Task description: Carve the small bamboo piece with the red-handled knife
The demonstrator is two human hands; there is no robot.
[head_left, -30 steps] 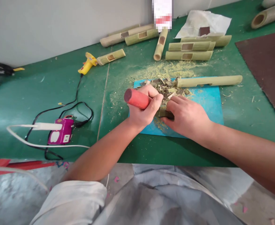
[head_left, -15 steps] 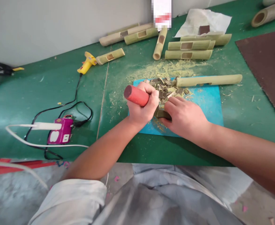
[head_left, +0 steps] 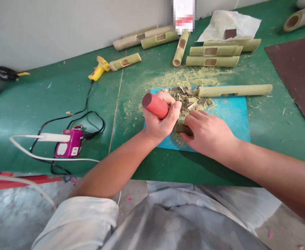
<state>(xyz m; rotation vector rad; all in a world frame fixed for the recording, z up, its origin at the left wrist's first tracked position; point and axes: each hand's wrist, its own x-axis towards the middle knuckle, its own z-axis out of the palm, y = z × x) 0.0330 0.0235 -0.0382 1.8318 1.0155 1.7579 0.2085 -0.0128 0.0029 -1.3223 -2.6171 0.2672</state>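
Note:
My left hand [head_left: 159, 123] is wrapped round the thick red handle [head_left: 156, 106] of a tool. The working end of that tool is hidden behind the hand. My right hand [head_left: 208, 132] grips a short dark-green piece of bamboo [head_left: 183, 128], low over a blue sheet [head_left: 235, 121]. One end of the piece lies close beside my left fist. Chips and shavings of bamboo [head_left: 187, 100] are heaped just beyond both hands. Across the sheet's far edge lies a long pale bamboo tube [head_left: 248, 90] with notches cut in its side.
Several bamboo tubes with cut windows [head_left: 212, 61] lie toward the back of the green table [head_left: 131, 163]. To the left are a yellow corded tool [head_left: 99, 69], a purple power adapter [head_left: 68, 143] with cables, and a black tool [head_left: 3, 78]. A dark brown board [head_left: 298, 69] covers the right side.
The camera view has shifted slightly, so the table's things appear a little further right. Both hands keep their grips, with hardly any movement between them.

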